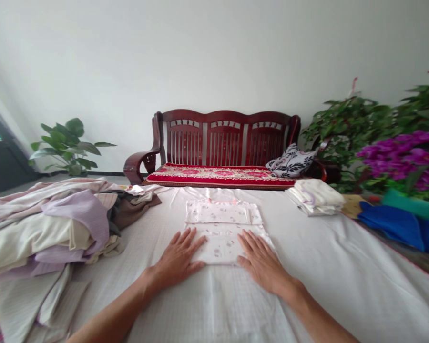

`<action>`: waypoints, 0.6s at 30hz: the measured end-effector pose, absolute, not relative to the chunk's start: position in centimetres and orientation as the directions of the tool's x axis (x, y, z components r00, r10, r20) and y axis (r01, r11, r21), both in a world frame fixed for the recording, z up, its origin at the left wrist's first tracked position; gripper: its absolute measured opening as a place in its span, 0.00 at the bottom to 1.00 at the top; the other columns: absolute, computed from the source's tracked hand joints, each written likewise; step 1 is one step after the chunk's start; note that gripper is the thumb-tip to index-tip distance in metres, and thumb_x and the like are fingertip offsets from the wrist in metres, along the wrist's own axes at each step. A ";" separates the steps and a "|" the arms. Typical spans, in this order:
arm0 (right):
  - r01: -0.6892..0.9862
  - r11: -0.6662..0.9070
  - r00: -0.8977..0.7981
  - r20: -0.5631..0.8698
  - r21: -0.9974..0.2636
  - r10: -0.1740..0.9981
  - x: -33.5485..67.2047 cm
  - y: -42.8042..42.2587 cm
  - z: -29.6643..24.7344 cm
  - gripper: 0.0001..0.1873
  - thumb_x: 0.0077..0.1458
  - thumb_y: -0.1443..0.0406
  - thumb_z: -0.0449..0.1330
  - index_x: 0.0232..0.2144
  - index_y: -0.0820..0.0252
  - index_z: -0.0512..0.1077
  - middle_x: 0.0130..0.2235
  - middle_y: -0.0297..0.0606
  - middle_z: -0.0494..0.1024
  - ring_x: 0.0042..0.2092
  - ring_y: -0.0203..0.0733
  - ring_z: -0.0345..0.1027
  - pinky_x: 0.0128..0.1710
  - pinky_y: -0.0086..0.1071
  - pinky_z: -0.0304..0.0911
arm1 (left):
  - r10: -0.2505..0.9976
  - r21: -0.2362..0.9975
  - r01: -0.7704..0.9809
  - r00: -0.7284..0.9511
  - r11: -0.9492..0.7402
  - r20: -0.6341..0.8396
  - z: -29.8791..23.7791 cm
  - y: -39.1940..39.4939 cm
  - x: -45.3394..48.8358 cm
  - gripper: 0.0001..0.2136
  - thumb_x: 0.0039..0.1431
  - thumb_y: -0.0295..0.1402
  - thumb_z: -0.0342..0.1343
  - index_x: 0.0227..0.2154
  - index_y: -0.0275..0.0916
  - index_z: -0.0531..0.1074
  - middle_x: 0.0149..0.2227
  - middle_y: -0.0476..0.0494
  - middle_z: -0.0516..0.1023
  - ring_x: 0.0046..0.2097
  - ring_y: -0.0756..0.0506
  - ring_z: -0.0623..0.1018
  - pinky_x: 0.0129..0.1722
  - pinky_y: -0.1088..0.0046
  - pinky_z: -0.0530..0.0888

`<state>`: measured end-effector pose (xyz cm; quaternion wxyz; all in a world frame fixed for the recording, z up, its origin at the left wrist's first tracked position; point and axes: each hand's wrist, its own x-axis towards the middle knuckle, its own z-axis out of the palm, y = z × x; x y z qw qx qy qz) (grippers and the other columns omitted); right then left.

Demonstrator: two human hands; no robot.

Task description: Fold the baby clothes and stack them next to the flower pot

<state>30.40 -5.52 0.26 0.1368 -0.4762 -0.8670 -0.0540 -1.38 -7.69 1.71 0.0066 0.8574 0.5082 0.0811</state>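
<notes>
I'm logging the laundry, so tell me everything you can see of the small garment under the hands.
The garment is small, white with a faint pink flower print, and looks like thin soft cotton. It lies flat and folded on the white sheet, mid-surface, square to the person, its near part a neat rectangle. The left hand rests flat on its near left edge, the right hand on its near right edge, fingers spread. Nothing else touches it.

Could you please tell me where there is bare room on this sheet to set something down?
Widest bare sheet lies right of the right hand, bordered by the folded stack and blue cloth. A narrower strip separates the left hand from the clothes pile crowding the left.
</notes>
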 end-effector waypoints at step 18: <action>0.785 0.518 -0.491 0.169 -0.339 0.855 35.5 -5.9 6.1 0.18 0.47 0.64 0.61 0.43 0.51 0.75 0.54 0.41 0.75 0.57 0.50 0.64 0.58 0.42 0.60 | 0.816 0.140 0.808 0.544 -0.572 0.195 4.4 -9.7 -3.9 0.09 0.61 0.26 0.51 0.41 0.44 0.73 0.43 0.46 0.77 0.45 0.44 0.75 0.46 0.68 0.71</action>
